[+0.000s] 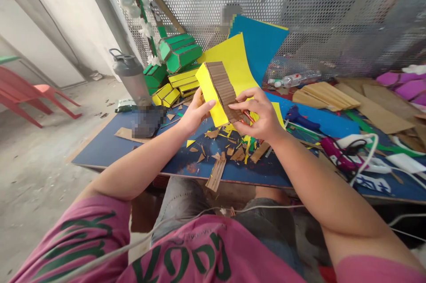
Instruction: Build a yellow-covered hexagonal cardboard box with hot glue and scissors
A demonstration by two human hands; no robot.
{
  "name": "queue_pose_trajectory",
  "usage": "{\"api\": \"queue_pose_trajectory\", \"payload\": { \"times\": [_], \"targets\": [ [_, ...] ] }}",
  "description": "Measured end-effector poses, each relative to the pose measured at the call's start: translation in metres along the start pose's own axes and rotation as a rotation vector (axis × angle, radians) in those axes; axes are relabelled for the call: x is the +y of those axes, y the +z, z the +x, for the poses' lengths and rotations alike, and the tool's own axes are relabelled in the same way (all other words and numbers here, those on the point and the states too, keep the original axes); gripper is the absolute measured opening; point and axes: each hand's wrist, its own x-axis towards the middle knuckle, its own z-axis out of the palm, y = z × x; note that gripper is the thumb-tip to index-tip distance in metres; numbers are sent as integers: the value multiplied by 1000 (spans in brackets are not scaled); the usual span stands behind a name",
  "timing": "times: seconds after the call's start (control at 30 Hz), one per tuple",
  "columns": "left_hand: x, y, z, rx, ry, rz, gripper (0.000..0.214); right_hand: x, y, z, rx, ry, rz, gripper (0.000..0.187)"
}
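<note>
A piece of corrugated cardboard (222,82) with a bright yellow face (210,98) is held tilted above the table. My left hand (197,112) grips its yellow side, thumb on the front and fingers partly hidden behind. At the brown ridged side, my right hand (258,112) pinches the cardboard near its lower right edge. Tucked in the right palm is a slim red object (247,117), mostly covered, whose kind I cannot make out. Behind the piece stands a large yellow sheet (233,58). Cardboard scraps (216,169) and yellow trimmings lie below both hands.
Green box shapes (181,53) and yellow ones (168,94) sit at the back left beside a shaker bottle (131,76). A blue sheet (261,45) leans on the perforated metal panel. On the right lie a blue glue gun (302,118), cables and cardboard strips (328,95).
</note>
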Motion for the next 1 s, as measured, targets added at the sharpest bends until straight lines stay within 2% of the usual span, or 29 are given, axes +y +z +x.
{"api": "queue_pose_trajectory", "payload": {
  "times": [0.17,0.33,0.53,1.0],
  "targets": [
    [-9,-6,2,15,51,18,92,-2,4,-1,-52,-44,-23,54],
    [-19,-13,4,42,77,65,91,-5,10,-3,-81,-82,-56,50],
    [-18,-9,3,58,86,31,97,-6,10,-3,-113,-123,-80,57],
    [-13,-3,3,39,58,36,96,-5,10,-3,-112,-95,-52,55]
  ]
}}
